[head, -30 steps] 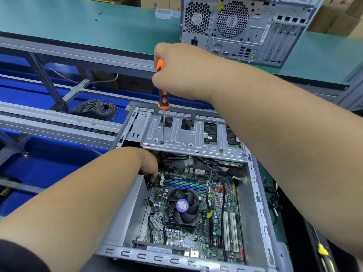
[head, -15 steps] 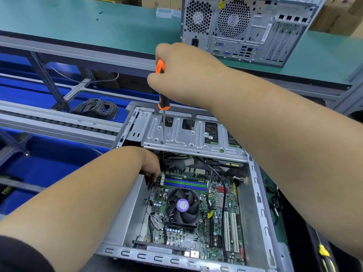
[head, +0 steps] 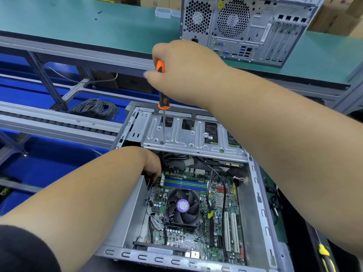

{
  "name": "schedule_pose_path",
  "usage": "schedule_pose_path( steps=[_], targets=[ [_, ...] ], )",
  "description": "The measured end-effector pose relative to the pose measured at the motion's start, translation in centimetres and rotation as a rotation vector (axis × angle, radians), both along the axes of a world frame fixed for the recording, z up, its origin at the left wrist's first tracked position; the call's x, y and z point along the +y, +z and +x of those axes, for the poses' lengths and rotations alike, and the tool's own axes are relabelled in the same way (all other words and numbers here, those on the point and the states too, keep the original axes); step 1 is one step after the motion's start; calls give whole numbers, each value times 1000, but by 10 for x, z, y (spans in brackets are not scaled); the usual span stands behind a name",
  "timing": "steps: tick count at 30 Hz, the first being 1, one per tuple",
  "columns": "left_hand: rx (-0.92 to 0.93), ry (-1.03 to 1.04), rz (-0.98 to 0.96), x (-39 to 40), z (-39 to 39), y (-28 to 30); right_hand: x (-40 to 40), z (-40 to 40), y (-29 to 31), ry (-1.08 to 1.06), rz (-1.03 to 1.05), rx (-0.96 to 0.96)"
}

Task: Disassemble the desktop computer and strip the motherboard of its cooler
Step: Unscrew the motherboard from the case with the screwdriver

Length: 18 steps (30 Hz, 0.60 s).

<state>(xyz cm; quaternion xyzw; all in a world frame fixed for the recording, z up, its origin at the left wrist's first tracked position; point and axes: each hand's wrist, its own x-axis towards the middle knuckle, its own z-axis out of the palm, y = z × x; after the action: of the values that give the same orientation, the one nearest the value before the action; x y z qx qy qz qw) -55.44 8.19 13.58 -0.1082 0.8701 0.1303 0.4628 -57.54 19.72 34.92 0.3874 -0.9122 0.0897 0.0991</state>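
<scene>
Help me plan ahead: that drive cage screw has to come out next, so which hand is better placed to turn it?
The right hand. It grips the screwdriver upright, tip on the drive cage screw. The left hand reaches under the cage, fingers hidden.

second tower (head: 249, 28) on green bench (head: 78, 24)

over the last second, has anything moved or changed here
Very little. The right hand has shifted a touch on the orange screwdriver, consistent with turning it, while the tip stays on the same screw of the metal drive cage. The left hand remains tucked under the cage at the edge of the motherboard. The cooler fan is still mounted.
</scene>
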Motion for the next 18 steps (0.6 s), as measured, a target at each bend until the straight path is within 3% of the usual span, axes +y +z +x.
schedule_pose_path(
  steps=[3, 10, 14, 18],
  targets=[
    [8, -15, -21, 1, 0, 1, -1, -2, 3, 0, 54, 37],
    [-1, -4, 5, 1, 1, 2, 1, 0, 2, 29, -24, -110],
    [7, -4, 2, 0, 1, 1, 0, 2, 0, -20, 6, -5],
    [9, 0, 12, 0, 2, -1, 0, -3, 2, -4, -15, -48]
  ],
)
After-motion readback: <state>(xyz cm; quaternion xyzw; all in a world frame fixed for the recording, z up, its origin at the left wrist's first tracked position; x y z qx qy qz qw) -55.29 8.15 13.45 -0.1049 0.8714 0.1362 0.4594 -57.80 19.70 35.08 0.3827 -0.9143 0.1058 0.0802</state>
